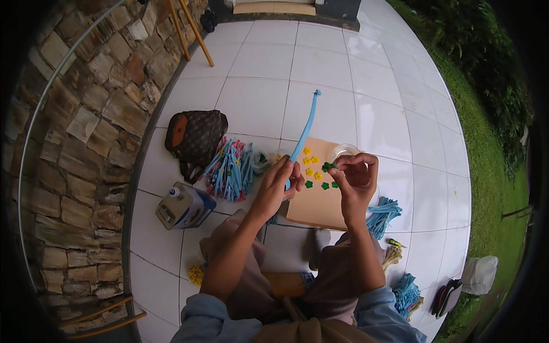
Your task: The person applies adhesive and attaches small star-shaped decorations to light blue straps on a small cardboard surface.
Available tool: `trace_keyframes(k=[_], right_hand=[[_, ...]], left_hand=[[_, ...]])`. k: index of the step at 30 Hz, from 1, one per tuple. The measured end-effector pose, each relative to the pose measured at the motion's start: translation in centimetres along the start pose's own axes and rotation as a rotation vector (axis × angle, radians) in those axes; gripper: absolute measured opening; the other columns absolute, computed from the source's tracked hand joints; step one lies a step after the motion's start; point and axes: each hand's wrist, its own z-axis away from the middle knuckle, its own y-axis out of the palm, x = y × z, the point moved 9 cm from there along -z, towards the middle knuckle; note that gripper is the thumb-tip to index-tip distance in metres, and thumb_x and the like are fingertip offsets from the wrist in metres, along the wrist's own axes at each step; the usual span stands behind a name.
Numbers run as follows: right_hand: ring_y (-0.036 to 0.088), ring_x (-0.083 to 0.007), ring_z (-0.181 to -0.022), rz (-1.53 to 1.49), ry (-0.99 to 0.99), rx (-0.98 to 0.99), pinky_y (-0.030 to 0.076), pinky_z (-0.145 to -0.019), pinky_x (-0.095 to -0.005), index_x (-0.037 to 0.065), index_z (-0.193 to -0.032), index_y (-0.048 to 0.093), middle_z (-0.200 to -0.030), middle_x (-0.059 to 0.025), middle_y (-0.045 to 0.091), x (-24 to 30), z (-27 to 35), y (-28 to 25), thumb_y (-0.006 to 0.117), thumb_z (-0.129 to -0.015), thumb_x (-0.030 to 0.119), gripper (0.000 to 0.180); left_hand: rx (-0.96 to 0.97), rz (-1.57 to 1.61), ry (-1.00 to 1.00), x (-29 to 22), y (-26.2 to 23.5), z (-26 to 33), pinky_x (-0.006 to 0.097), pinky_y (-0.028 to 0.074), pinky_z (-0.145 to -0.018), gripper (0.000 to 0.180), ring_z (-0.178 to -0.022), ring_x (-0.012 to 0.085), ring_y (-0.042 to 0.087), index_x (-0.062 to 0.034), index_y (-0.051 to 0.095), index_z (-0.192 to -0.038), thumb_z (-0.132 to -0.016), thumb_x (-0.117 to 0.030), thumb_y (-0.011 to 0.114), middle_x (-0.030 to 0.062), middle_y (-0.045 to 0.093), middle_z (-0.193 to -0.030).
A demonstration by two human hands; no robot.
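Observation:
My left hand (278,186) is closed around the lower part of a light blue stick (306,128), thin and slightly curved, with a knot-like tip pointing up and away. Between the thumb and fingertips of my right hand (355,177) is a small green flower (328,167). The two hands are apart, above a tan board (309,211) on the floor. Yellow flowers (309,171) and green flowers (325,186) of the same small shape lie on that board. A clear round container (344,151) stands at its far right corner, partly behind my right hand.
Left of the board lies a pile of blue and pink sticks (230,170), beside a brown backpack (197,140) and a jerrycan (186,207). More blue bundles (384,217) and a yellow-handled tool (396,243) are at the right. A stone wall (80,160) borders the tiles.

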Motion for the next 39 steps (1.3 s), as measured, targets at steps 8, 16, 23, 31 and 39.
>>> trace_keyframes(k=[8,16,23,31,39], right_hand=[[0.056,-0.0153,-0.070,-0.577,0.472,-0.028,0.044,-0.069,-0.0258,0.010,-0.098,0.037,-0.077,-0.0089,0.060,-4.0,1.4,2.4,0.063,-0.076,-0.005,0.037],[0.055,-0.0164,-0.068,-0.497,0.488,-0.038,0.044,-0.070,-0.0277,0.010,-0.094,0.034,-0.074,-0.0104,0.060,-4.5,1.4,2.8,0.064,-0.076,-0.006,0.038],[0.056,-0.0158,-0.065,-0.366,0.455,-0.060,0.046,-0.067,-0.0273,0.010,-0.089,0.030,-0.073,-0.0120,0.061,-4.5,1.3,2.3,0.067,-0.073,-0.005,0.043],[0.056,-0.0158,-0.063,-0.293,0.459,-0.070,0.047,-0.065,-0.0266,0.010,-0.087,0.028,-0.072,-0.0134,0.062,-4.1,1.1,2.2,0.068,-0.072,-0.005,0.046],[0.057,-0.0164,-0.062,-0.259,0.466,-0.083,0.046,-0.062,-0.0260,0.010,-0.086,0.027,-0.072,-0.0138,0.062,-4.1,1.0,2.0,0.066,-0.071,-0.007,0.045]], left_hand=[[-0.005,-0.200,0.057,-0.5,1.4,1.2,0.019,0.022,-0.043,0.021,-0.048,0.0030,0.025,-0.0050,0.044,-0.090,-0.097,-0.020,0.032,-0.0033,0.031,-0.058],[-0.069,-0.404,0.134,-0.8,1.1,1.1,0.023,0.027,-0.045,0.016,-0.049,0.0059,0.031,-0.0037,0.042,-0.089,-0.096,-0.017,0.036,-0.0002,0.035,-0.056],[-0.070,-0.594,0.183,-0.8,0.8,1.1,0.027,0.033,-0.049,0.017,-0.050,0.0113,0.037,-0.0019,0.042,-0.094,-0.095,-0.018,0.038,0.0050,0.037,-0.055],[-0.057,-0.631,0.192,-0.9,0.9,1.1,0.027,0.033,-0.049,0.017,-0.050,0.0124,0.036,-0.0020,0.042,-0.094,-0.095,-0.019,0.038,0.0050,0.037,-0.055],[-0.015,-0.602,0.174,-0.8,1.0,1.0,0.027,0.031,-0.049,0.017,-0.050,0.0115,0.033,-0.0025,0.041,-0.090,-0.095,-0.018,0.037,0.0037,0.035,-0.055]])
